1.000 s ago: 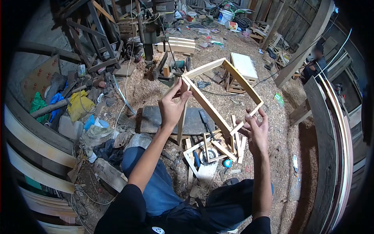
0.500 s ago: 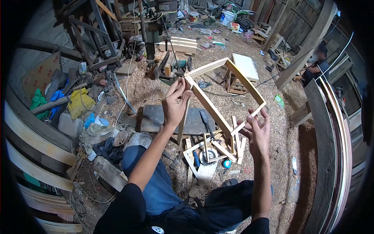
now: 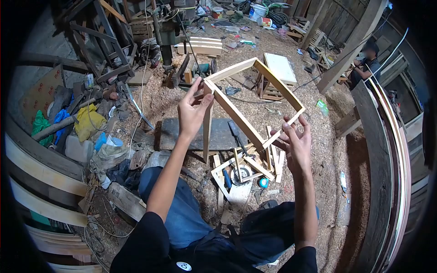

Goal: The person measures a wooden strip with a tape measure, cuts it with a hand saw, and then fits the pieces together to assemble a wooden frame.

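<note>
A light wooden frame (image 3: 237, 119) of narrow strips is held up in front of me, tilted, with one strip hanging down from its left corner. My left hand (image 3: 193, 111) grips that left corner between thumb and fingers. At the lower right, my right hand (image 3: 296, 139) is closed around the frame's short side. Below the frame, on the ground, lie a hammer (image 3: 236, 136) with a dark handle, several loose wood strips (image 3: 259, 167), a blue-handled tool (image 3: 227, 179) and a round turquoise item (image 3: 263, 183). A dark board (image 3: 175, 135) lies behind them.
Wood shavings cover the floor. At back left stands a machine (image 3: 168, 34) on a post. A white-topped wooden crate (image 3: 278, 69) sits ahead. Long planks (image 3: 380, 150) line the right side, rags (image 3: 88, 120) the left. Another person (image 3: 365, 68) sits at the far right.
The view has shifted slightly, so the scene sits a little to the left and higher. Both hands keep hold of the frame, which looks nearly unchanged in pose.
</note>
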A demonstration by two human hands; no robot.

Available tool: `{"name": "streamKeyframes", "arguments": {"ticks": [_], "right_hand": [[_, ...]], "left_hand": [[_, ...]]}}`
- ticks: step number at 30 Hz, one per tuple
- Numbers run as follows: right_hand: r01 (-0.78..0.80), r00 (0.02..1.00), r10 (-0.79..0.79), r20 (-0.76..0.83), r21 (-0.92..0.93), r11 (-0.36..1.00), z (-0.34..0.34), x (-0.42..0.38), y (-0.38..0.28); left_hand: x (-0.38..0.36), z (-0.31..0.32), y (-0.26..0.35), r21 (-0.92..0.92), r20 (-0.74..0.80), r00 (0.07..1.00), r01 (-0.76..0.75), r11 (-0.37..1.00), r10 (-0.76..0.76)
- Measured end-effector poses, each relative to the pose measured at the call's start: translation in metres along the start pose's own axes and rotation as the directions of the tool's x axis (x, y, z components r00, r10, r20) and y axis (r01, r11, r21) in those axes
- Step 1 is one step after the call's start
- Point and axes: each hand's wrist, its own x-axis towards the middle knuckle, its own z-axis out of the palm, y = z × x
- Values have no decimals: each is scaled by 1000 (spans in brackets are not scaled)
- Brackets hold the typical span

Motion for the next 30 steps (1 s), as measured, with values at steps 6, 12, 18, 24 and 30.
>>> {"name": "streamKeyframes", "arguments": {"ticks": [6,12,18,24,30], "right_hand": [[-22,1000,22,15,-15,1000,0,-2,-9],[-30,999,31,12,-44,999,1,-4,-14],[-28,1000,28,10,-50,998,1,-5,-14],[-35,999,36,5,-38,999,2,-6,-15],[-26,1000,26,12,-55,998,1,-4,-12]], "left_hand": [[2,-9,0,-122,155,973,193,973,-174],[1,-11,-2,-219,195,960,242,945,-201],[-1,-11,-4,-295,209,955,266,918,-209],[0,-13,-15,-316,209,957,261,912,-202],[-3,-10,-16,-267,173,959,266,926,-225]]}}
